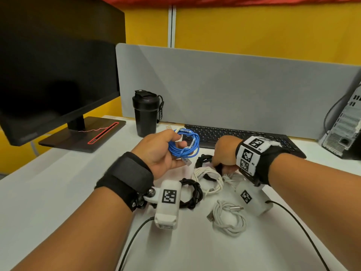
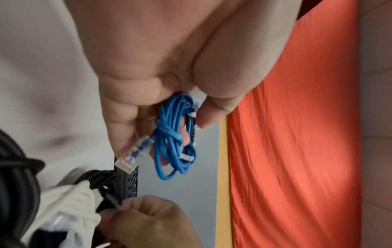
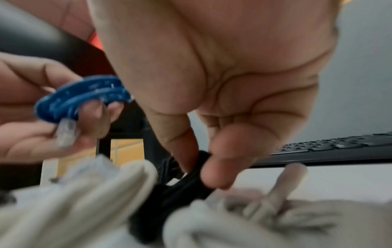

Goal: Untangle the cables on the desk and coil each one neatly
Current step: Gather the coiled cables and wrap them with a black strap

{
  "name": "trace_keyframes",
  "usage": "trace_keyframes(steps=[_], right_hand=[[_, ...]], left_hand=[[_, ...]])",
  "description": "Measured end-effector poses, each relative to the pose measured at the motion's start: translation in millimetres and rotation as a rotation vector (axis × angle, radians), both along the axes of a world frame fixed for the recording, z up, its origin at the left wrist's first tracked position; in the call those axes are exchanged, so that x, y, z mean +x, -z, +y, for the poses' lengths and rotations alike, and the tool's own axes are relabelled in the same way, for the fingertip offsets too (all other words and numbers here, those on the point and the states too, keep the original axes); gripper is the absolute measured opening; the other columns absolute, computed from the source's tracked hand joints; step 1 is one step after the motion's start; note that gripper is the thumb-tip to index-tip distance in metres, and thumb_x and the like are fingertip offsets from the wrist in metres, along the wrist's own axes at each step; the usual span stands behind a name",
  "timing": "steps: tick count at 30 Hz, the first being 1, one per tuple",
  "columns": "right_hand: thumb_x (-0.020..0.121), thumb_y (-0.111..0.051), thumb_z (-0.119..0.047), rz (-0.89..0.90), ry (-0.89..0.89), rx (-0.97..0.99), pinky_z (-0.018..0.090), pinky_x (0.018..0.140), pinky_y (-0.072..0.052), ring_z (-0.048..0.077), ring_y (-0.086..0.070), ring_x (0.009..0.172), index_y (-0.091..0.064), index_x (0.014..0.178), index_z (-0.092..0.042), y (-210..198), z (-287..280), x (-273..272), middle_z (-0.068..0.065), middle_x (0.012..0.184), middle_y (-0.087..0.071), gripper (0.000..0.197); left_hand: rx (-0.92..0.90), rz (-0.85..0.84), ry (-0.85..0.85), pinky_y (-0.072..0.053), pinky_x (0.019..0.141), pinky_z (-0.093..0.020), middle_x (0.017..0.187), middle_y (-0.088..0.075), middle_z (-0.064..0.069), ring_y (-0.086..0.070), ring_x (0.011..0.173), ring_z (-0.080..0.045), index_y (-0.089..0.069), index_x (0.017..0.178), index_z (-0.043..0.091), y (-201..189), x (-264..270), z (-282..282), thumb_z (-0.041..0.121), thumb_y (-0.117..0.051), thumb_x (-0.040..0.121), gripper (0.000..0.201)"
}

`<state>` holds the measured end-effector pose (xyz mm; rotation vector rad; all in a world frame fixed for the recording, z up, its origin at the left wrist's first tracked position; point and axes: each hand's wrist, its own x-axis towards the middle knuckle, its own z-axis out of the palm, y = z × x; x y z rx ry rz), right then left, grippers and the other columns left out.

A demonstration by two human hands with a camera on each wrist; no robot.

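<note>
My left hand (image 1: 166,151) holds a coiled blue network cable (image 1: 183,146) above the desk, fingers curled through the loops; its clear plug (image 2: 133,153) hangs below the palm. My right hand (image 1: 224,155) reaches down and pinches a black cable (image 3: 186,186) between thumb and fingers, where it lies among white cables. On the desk lie a coiled black cable (image 1: 190,193), a white coil (image 1: 210,178) and another white coil (image 1: 227,218) with a USB plug. The black cable under my right hand is mostly hidden in the head view.
A black keyboard (image 1: 244,136) lies behind the hands. A black shaker bottle (image 1: 145,113) stands at the back, a monitor (image 1: 56,71) on its base to the left, a computer tower (image 1: 343,130) at the right. A grey divider (image 1: 234,85) closes the desk's back.
</note>
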<state>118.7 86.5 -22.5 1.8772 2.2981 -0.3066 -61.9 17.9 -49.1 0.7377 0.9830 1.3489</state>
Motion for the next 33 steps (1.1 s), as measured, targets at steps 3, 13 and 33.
trace_keyframes(steps=[3, 13, 33], right_hand=[[0.084, -0.07, -0.018, 0.512, 0.207, 0.056, 0.024, 0.044, -0.054, 0.015, -0.064, 0.044, -0.064, 0.079, -0.005, -4, 11, 18, 0.009, 0.058, -0.069, 0.015], [0.086, -0.069, -0.007, 1.395, -0.108, -0.005, 0.02, 0.045, -0.048, 0.009, -0.057, 0.05, -0.067, 0.086, -0.015, -43, -38, 35, 0.007, 0.073, -0.068, 0.008], [0.07, -0.085, -0.016, 1.381, -0.065, -0.022, 0.033, 0.067, -0.056, 0.018, -0.071, 0.086, -0.071, 0.095, -0.022, -7, -61, 24, 0.007, 0.1, -0.072, 0.029]], left_hand=[[-0.004, -0.038, -0.036, -0.06, 0.06, -0.049, 0.077, -0.062, -0.012, -0.072, 0.066, -0.028, -0.058, 0.104, 0.001, -1, -4, 0, 0.001, -0.049, 0.092, 0.015], [0.069, 0.03, -0.079, -0.053, 0.048, -0.023, 0.068, -0.067, -0.007, -0.065, 0.054, -0.012, -0.072, 0.083, 0.006, -3, 0, -3, 0.009, -0.063, 0.095, 0.015], [0.233, 0.135, 0.089, -0.053, 0.059, -0.028, 0.084, -0.066, -0.008, -0.057, 0.057, -0.01, -0.071, 0.109, 0.006, -10, 25, -15, 0.023, -0.06, 0.096, 0.025]])
